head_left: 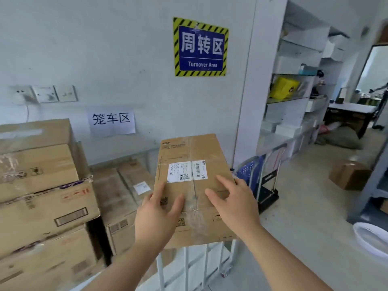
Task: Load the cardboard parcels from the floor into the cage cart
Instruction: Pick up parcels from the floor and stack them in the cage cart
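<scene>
on the wall hangs a blue sign (201,47) with a yellow-and-black striped border. it reads 周转区 in big white characters and, under a thin line, "turnover area". lower down and to the left, a white paper sheet (111,120) on the same wall says 笼车区 in black. the parcel (193,148) carries a white shipping label (186,171) with a barcode and small qr codes, but its print is too small to read. the stacked cartons (42,196) at the left bear red marks and a barcode strip, all blurred beyond reading.
</scene>
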A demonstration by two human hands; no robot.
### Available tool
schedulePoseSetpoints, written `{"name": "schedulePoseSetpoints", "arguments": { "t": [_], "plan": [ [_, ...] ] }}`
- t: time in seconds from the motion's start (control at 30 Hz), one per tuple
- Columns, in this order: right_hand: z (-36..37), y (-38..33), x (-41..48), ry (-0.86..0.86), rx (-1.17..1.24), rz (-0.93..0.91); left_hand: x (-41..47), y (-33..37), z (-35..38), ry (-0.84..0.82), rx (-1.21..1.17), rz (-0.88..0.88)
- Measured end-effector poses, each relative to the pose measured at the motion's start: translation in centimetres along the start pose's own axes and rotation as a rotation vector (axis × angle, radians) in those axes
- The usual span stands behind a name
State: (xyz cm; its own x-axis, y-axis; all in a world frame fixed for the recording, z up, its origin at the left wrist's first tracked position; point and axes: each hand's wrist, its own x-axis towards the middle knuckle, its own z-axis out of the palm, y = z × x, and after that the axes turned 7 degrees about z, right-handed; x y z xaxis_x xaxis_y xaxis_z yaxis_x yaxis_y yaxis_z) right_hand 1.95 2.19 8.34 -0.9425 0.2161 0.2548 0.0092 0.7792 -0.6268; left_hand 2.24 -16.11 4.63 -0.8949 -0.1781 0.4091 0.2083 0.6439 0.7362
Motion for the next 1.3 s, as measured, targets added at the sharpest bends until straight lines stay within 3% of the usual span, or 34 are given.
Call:
{"name": "schedulePoseSetpoints", "arguments": {
  "t": [0.27, 0.53, 0.87, 1.3],
  "plan": [
    [6.4, -16.1, 5.8, -0.086, 0.124, -0.195, 9.4, -5.3, -14.0, 0.196, 0.105, -0.054],
    [11.3, -23.9, 11.3, -0.184, 0.152, -0.287, 15.3, -9.0, -19.5, 0.185, 0.209, -0.123],
    [18.3, -20.1, 21.2, -0.297, 0.130, -0.291, 22.2, -13.4, -11.9, 0.120, 0.183, -0.218],
    [32.7, -11.1, 31.8, -0.660, 0.020, -0.223, 27.9, -24.5, 1.5, 0.003, 0.195, -0.551]
  ]
}}
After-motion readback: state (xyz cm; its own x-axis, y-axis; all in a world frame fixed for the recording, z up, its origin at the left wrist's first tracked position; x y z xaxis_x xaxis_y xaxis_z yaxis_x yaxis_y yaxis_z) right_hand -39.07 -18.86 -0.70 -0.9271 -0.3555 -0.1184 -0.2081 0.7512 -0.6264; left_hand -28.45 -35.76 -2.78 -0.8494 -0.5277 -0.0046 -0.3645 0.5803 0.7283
